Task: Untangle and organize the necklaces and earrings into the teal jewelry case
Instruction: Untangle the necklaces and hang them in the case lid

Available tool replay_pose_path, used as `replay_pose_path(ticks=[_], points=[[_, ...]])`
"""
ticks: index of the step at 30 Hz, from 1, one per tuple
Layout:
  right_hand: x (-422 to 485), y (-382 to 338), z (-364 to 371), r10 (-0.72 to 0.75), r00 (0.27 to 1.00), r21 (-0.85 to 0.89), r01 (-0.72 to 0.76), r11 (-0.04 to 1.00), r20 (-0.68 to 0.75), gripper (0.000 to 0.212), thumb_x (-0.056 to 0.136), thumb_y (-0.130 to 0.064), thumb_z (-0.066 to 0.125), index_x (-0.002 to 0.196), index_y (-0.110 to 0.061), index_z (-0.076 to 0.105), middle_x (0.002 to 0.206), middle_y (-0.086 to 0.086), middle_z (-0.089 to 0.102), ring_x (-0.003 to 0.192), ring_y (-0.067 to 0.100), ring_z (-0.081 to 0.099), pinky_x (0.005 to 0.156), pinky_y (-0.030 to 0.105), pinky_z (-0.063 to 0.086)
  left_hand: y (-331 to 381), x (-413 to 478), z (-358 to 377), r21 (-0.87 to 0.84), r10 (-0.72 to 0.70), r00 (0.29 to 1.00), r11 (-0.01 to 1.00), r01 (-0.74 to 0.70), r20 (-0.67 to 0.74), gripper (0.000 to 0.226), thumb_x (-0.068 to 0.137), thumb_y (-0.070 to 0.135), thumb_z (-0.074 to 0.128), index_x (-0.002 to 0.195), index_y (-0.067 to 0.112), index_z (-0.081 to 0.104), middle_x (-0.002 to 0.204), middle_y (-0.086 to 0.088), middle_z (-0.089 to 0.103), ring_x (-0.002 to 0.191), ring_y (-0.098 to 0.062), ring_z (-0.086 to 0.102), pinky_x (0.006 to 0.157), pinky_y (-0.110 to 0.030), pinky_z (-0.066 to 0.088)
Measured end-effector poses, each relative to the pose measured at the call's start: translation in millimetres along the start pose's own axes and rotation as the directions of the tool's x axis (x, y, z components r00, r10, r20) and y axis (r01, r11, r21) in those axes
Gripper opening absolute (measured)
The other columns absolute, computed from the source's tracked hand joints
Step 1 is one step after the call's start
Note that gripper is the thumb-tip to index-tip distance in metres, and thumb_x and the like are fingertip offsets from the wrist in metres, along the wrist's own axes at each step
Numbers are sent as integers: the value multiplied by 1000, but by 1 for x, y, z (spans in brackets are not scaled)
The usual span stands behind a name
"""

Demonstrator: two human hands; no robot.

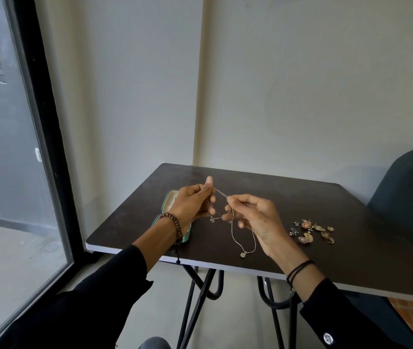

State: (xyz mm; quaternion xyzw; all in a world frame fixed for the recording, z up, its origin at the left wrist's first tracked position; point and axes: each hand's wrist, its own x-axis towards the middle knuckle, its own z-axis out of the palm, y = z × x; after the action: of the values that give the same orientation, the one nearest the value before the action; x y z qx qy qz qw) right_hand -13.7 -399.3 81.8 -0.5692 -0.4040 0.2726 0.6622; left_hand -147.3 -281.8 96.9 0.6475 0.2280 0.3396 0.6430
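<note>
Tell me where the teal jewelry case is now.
In the head view, the teal jewelry case lies open on the left side of the table, partly hidden behind the left hand.

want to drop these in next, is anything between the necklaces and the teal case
Only the person's own left hand and wrist: they sit over the open teal case, hiding much of it. The necklaces hang pinched between that hand and the right hand. No other object shows between them; the earrings lie off to the right.
</note>
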Motion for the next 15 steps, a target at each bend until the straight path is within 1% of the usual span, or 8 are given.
replay_pose_path(ticks=[3, 5, 7, 11, 13, 15], points=[[-2, 1, 4, -78, 997, -140, 77, 987, -1, 14, 91, -18, 76, 103, -13, 73, 93, 5, 78, 79, 21, 75, 51, 22, 46, 4, -1, 2, -26, -1, 1000, 1000, 2, 18, 38, 96, 44, 53, 83, 8, 60, 66, -1, 61, 54, -8, 58, 56, -19, 51], [-4, 2, 8, -109, 994, -168, 108, 980, 5, 8, 92, -19, 75, 99, -16, 74, 92, 4, 76, 77, 14, 70, 50, 22, 45, 8, -2, 4, -20, 4, 1000, 1000, -3, 29, 38, 97, 42, 52, 82, 8, 59, 61, 1, 59, 52, -8, 55, 55, -18, 50], [-4, 1, 14, -100, 995, -147, 101, 984, 12, 6, 93, -17, 73, 99, -16, 75, 90, 3, 75, 76, 10, 66, 50, 22, 43, 10, -2, 5, -6, 6, 999, 1000, -6, 40, 39, 98, 43, 52, 81, 9, 60, 57, 2, 56, 51, -8, 51, 55, -19, 47], [-3, -6, 21, 1, 998, -54, 2, 999, 55, 14, 95, -12, 68, 108, -11, 72, 92, 3, 77, 77, 12, 67, 49, 24, 41, 13, -3, 6, 32, 9, 999, 999, -11, 53, 41, 97, 47, 54, 79, 10, 61, 49, 7, 53, 46, -8, 42, 52, -18, 43], [-2, -7, 22, 28, 996, -65, -22, 998, 90, 15, 95, -12, 67, 108, -9, 71, 92, 6, 76, 75, 13, 66, 49, 23, 40, 16, -4, 6, 35, 9, 998, 999, -12, 68, 41, 97, 46, 54, 80, 10, 61, 46, 10, 51, 44, -7, 38, 51, -17, 41], [-2, -4, 20, 21, 993, -81, -12, 997, 112, 14, 95, -14, 70, 107, -7, 72, 88, 5, 76, 72, 14, 63, 48, 21, 39, 18, -4, 4, 35, 8, 996, 999, -11, 91, 42, 97, 46, 53, 80, 9, 61, 48, 9, 53, 41, -6, 36, 52, -19, 38]])
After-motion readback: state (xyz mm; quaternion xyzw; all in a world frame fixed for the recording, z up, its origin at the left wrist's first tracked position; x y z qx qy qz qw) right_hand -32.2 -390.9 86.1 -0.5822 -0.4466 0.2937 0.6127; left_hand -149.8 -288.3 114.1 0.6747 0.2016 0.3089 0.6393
